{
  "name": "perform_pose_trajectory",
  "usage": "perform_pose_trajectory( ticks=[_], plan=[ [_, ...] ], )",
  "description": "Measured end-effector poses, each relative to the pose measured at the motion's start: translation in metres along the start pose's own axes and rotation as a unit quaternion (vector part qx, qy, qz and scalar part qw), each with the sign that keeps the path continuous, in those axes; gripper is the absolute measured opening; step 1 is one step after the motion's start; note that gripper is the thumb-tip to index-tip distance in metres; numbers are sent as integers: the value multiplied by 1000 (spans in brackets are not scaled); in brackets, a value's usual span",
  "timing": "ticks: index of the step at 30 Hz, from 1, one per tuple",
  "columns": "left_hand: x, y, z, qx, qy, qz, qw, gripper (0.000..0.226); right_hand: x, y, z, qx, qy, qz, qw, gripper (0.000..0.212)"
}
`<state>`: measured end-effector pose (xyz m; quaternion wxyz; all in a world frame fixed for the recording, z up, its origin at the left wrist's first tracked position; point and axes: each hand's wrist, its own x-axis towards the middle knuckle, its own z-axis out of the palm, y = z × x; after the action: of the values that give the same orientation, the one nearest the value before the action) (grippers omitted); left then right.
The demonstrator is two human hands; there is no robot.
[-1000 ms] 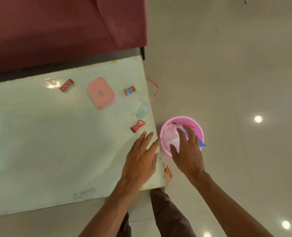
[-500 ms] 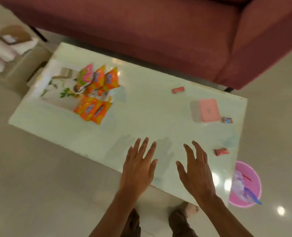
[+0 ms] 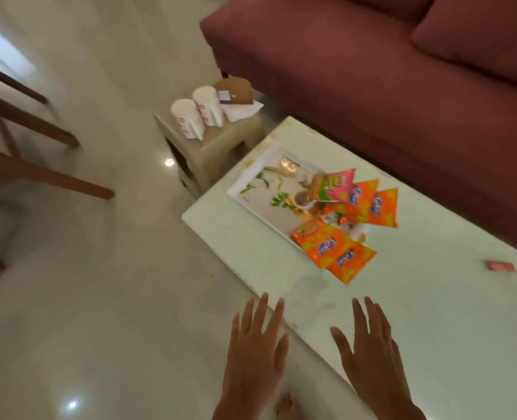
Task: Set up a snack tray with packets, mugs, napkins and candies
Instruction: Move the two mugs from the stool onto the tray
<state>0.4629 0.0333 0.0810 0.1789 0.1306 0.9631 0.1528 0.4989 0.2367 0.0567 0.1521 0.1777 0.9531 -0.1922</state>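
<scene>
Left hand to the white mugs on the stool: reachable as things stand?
Probably yes. The left hand is open and empty beside the table edge, and only floor lies between it and the mugs on the stool. They look far off; a lean or step seems likely.

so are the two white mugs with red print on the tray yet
Not yet: both white mugs stand on the small beige stool beside the table, while the white leaf-print tray holds orange and pink snack packets.

Orange snack packets (image 3: 336,253) and one pink packet (image 3: 333,184) lie on a white leaf-patterned tray (image 3: 251,189) before a maroon sofa (image 3: 357,71).
</scene>
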Motion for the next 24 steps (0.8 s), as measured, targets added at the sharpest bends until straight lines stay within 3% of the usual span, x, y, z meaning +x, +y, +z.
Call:
perform_pose_trajectory(
  ticks=[3, 10, 16, 24],
  plan=[
    [7, -37, -16, -32, 36, -35, 998, 62, 27, -41, -1, -8, -4, -29, 1000, 74],
    [48, -86, -45, -83, 34, -112, 990, 65, 95, -104, 0, -8, 10, -68, 998, 74],
    [100, -121, -83, -144, 46, -126, 980, 61, 161, -146, 8, 19, 10, -72, 997, 71],
    [203, -182, -151, -138, 90, -139, 977, 58, 249, -197, 1, 63, 5, -51, 997, 67]
  ],
)
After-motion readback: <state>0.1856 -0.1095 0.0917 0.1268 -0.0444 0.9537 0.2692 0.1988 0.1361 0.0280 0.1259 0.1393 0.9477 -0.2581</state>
